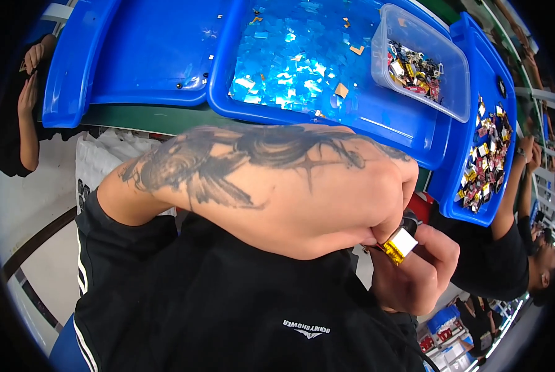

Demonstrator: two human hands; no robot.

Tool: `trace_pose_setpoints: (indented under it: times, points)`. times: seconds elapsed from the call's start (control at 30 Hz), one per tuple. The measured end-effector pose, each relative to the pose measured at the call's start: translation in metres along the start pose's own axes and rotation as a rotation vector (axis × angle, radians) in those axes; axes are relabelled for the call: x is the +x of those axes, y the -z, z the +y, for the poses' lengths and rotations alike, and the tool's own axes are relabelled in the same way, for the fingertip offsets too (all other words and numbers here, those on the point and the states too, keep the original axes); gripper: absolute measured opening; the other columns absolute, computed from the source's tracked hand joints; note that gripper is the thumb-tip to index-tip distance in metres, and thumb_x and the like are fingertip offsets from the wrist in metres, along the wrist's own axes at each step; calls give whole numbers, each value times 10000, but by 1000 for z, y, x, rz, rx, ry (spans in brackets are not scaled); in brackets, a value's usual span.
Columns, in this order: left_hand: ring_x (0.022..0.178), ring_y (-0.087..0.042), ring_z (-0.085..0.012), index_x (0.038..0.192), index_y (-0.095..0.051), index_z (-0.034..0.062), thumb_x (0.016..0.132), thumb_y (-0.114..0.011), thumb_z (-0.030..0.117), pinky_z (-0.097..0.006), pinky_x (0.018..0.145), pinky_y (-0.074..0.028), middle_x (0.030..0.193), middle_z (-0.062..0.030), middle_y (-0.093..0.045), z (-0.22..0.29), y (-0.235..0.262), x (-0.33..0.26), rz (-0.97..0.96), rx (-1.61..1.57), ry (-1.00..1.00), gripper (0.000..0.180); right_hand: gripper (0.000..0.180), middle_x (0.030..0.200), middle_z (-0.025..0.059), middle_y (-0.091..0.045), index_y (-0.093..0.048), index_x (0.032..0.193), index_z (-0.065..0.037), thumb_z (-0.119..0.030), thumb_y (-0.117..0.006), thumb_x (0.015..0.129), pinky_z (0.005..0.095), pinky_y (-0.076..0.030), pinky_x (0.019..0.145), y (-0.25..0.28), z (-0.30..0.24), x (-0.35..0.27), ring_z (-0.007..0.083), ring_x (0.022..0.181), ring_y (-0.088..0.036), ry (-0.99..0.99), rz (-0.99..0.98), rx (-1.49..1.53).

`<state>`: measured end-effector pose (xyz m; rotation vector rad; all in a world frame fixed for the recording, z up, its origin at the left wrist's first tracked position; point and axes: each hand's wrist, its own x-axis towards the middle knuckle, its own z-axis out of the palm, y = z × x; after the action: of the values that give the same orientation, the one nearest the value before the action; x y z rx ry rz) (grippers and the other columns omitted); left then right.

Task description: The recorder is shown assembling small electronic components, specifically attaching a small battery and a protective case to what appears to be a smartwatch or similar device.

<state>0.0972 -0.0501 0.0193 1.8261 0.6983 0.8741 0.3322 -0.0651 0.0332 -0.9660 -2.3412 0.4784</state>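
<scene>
A small pouch battery (401, 244), white on top with yellow tape along one end, is held between my two hands at the lower right. My left hand (377, 192) reaches across my body, its thumb and finger closed at the battery's taped end. Below and to the right, my right hand (420, 270) has its fingers curled around the battery's other side. A dark part (409, 221) shows behind the battery, between the hands; its kind is hidden. My left forearm, tattooed, lies in front of the bench's near edge.
A blue tray (364, 133) holds shiny blue film pieces and a clear plastic tub (457, 102) of small battery parts. Another blue tray (439, 186) at the right holds more such parts. A third blue tray (147, 56) stands left. Other people (507, 260) sit on both sides.
</scene>
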Motion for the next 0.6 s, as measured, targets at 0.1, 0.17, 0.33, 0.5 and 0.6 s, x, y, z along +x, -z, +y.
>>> trace_pose_setpoints:
  times: [0.1,0.17,0.33,0.5,0.6]
  points:
    - [716,-603,-179,815,-645,33,759,-707,22,-291,588,-494,982,-106,-556,-1,-11,4,187,172,-84,84,421,1039,119,-567,-634,912,-126,-11,-871,584,296,-516,670,-2,5,0,244,836,-608,8,52,-46]
    - [713,-601,-175,797,-630,38,743,-710,26,-289,581,-494,964,-92,-554,6,-10,2,121,200,10,97,470,1038,118,-550,-610,923,-134,-16,-889,564,292,-515,659,-1,4,1,241,826,-608,14,105,-78]
    - [712,-604,-178,809,-600,50,735,-709,56,-289,572,-498,905,-61,-547,10,-4,6,27,311,20,132,451,938,167,-596,-590,874,-55,-50,-886,534,305,-449,636,-1,7,6,239,756,-584,78,143,-78]
    - [731,-605,-203,825,-604,50,766,-709,66,-301,581,-494,918,-66,-547,2,-2,7,-27,274,-22,121,420,929,169,-599,-594,871,-48,-60,-875,560,304,-447,630,-5,7,4,238,744,-583,66,170,-54]
    - [728,-602,-209,842,-614,54,775,-709,65,-303,581,-490,937,-70,-553,-2,-6,3,48,160,-46,117,427,919,171,-601,-598,870,-47,-46,-878,548,298,-451,620,-5,8,5,233,736,-588,91,163,-40]
